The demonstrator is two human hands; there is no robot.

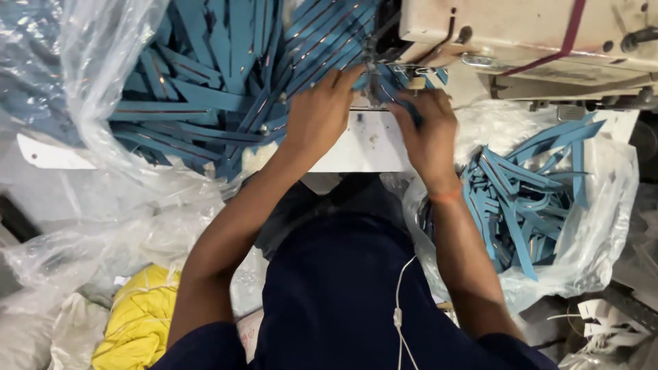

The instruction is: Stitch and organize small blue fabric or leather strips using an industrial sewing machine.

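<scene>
Blue fabric strip point(384, 75) lies flat on the white worktop point(363, 147), right under the needle of the cream sewing machine point(521, 31). Left hand point(319, 113) presses its fingers down on the strip, grip flat, not closed round it. Right hand point(428, 130) pinches the strip's near edge beside the needle. Judged light, limp, thin, likely to slide and curl; best held flat near the edges. 2 clear bags of like strips: left heap point(205, 89), right bag point(528, 199).
</scene>
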